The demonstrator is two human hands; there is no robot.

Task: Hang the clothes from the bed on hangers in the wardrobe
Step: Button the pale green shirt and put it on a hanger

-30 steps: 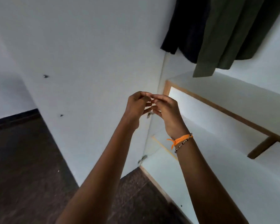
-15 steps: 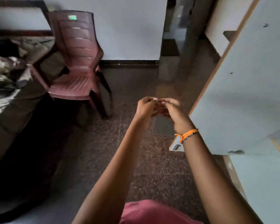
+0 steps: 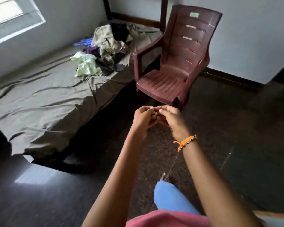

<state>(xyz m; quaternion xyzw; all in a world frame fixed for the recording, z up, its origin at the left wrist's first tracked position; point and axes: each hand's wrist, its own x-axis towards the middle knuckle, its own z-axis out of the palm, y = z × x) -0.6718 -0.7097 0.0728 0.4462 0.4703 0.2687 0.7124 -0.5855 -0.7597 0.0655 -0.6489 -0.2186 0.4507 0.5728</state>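
Observation:
A heap of crumpled clothes [image 3: 106, 46] lies at the far end of the bed [image 3: 44, 99], which has an olive-grey sheet. A pale green garment [image 3: 86, 64] sits at the near edge of the heap. My left hand [image 3: 143, 118] and my right hand [image 3: 171, 119] are raised together over the dark floor, well short of the bed. Their curled fingertips touch each other, and I see nothing held between them. An orange thread band circles my right wrist. The wardrobe and the hangers are out of view.
A maroon plastic chair [image 3: 175, 68] stands against the bed's far end, right of the clothes. A window [image 3: 11, 17] is at the upper left. Dark speckled floor [image 3: 236, 128] spreads between me and the chair. White walls with a dark skirting close off the back.
The view has swung left, from the wardrobe's inside past its door to the bed and chair. My hands have stayed joined in front of me throughout.

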